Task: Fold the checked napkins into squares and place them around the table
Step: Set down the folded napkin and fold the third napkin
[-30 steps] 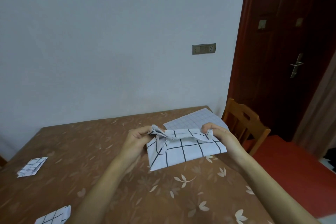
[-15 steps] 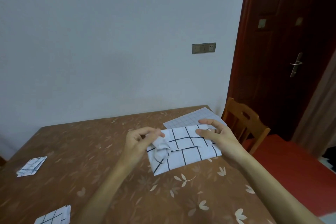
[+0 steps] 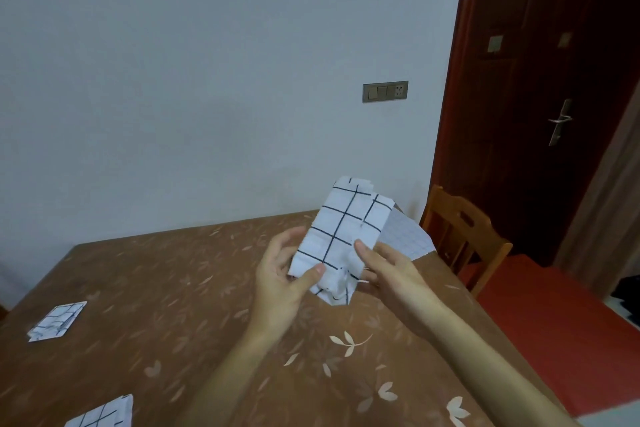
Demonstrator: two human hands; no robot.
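REMOTE DESK: Over the table [image 3: 180, 288] I held the half-folded napkin [image 3: 341, 236] clear of the top. It was long and narrow, with its far end tipped up toward the wall. My left hand [image 3: 282, 274] pinched the near left edge, thumb pressed flat on the front face and fingers curled behind. My right hand [image 3: 389, 270] pinched the right edge the same way, thumb on top, the fingers mostly hidden behind the cloth. The bottom corner hung crumpled below the two thumbs.

That bunch was the trouble, as I judged it. A fold laid over it would have set a lump and a skewed edge, giving a lopsided shape rather than a square. Lifted off the table, the layers had nothing to press them flat. The loose top edge, already uneven, could have slid apart or flopped open had either pinch eased. Both grips sat low, so the tall unsupported part might have drooped backward.

A fine-checked cloth [image 3: 407, 236] lay on the table just behind the napkin, near the chair [image 3: 464, 236]. Setting down without looking risked dragging it askew. A folded napkin [image 3: 57, 321] lay by the left edge and a third napkin [image 3: 100, 412] at the near corner, both well apart from my hands.
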